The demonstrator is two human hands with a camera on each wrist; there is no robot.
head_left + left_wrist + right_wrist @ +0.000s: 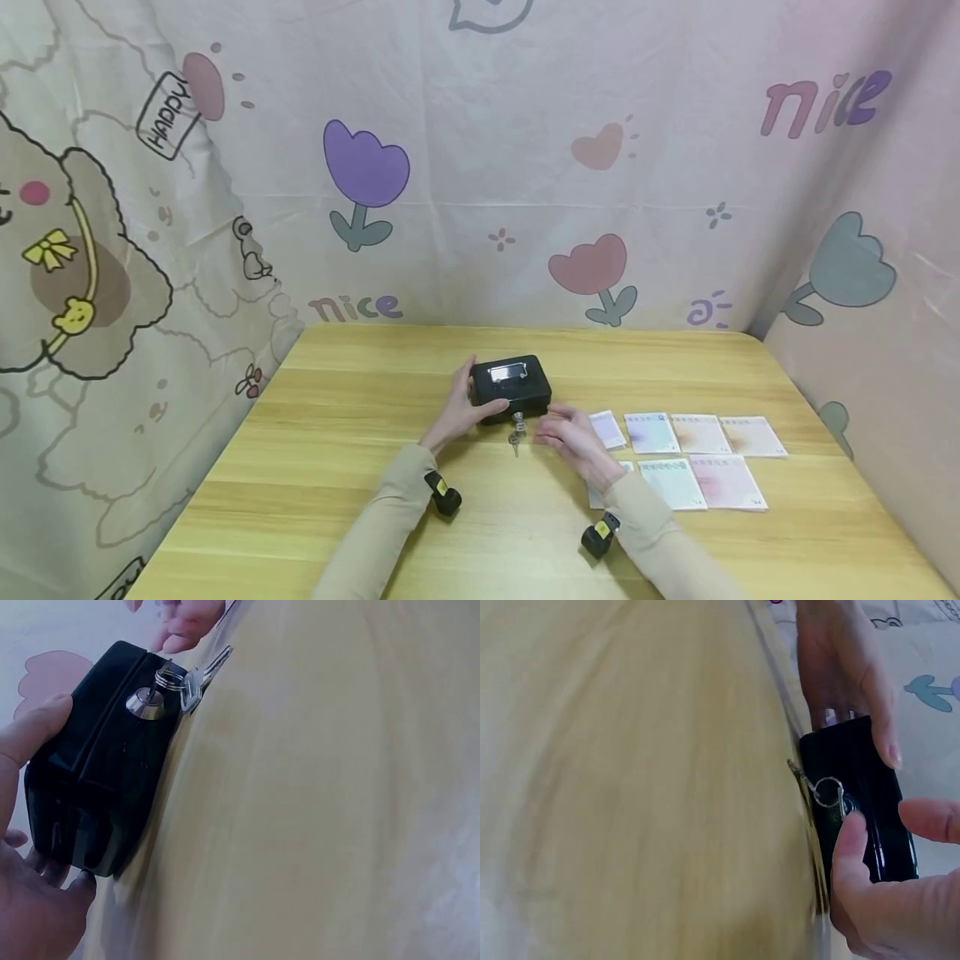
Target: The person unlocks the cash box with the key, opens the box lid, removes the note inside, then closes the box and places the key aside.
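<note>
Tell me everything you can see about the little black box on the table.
The black box is small and glossy, looks like metal, with a silvery handle plate on its shut lid. It sits flat on the wooden table. A key stands in the front lock, with a ring and a spare key hanging down. The left hand grips its left side; the right hand is at the lock, thumb near the key.

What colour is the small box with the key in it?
Black, with a silvery lock; the box shows best in the left wrist view.

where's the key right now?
Head view: the key sits in the lock on the black box's front, mid-table, between the left hand and right hand.
</note>
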